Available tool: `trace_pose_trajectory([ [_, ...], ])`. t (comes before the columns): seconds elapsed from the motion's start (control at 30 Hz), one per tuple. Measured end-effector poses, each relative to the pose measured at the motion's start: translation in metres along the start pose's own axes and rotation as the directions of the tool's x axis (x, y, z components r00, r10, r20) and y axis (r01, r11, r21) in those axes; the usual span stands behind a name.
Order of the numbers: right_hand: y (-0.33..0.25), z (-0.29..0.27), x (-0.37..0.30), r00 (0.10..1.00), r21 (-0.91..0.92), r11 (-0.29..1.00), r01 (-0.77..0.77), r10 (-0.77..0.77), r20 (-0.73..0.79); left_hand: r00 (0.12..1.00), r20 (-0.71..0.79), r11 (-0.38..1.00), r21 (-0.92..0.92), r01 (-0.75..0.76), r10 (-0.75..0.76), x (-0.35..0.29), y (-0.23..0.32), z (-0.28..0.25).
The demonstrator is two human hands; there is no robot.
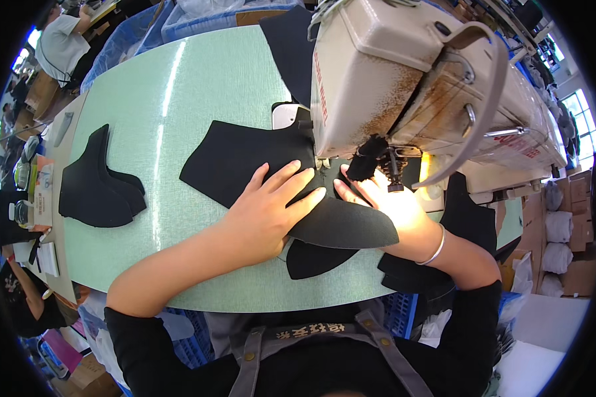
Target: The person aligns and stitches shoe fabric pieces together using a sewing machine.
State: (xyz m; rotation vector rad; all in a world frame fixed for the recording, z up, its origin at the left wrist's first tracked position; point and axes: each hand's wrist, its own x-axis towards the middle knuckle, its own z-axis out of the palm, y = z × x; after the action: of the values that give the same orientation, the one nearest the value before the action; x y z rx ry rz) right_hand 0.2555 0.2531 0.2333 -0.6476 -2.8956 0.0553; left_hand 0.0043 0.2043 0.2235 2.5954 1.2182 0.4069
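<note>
A black fabric piece lies on the pale green table, its right edge at the presser foot of a cream sewing machine. My left hand rests on it with fingers spread, left of the foot. On the other side, my right hand lies on black fabric under the machine's lamp, fingers stretched out. The machine head hides part of that hand. Between my hands a curved black flap rises toward me, with another black piece below it.
Cut black pieces lie stacked at the table's left. More black pieces are by my right forearm, and one sits behind the machine head. Blue bins stand past the far edge. A person in white sits at the far left.
</note>
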Motion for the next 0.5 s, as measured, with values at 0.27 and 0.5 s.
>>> trace_pose_trajectory([
  [0.27,-0.006,-0.009,0.019,0.979,0.526,0.846,-0.084,0.169,-0.115,1.0,0.009,0.999,-0.025,-0.026,0.027,0.009,0.0,-0.009],
  [0.5,-0.011,-0.012,0.019,0.98,0.497,0.856,-0.143,0.191,-0.047,0.999,0.052,0.996,0.092,-0.011,0.007,0.004,0.006,-0.005],
])
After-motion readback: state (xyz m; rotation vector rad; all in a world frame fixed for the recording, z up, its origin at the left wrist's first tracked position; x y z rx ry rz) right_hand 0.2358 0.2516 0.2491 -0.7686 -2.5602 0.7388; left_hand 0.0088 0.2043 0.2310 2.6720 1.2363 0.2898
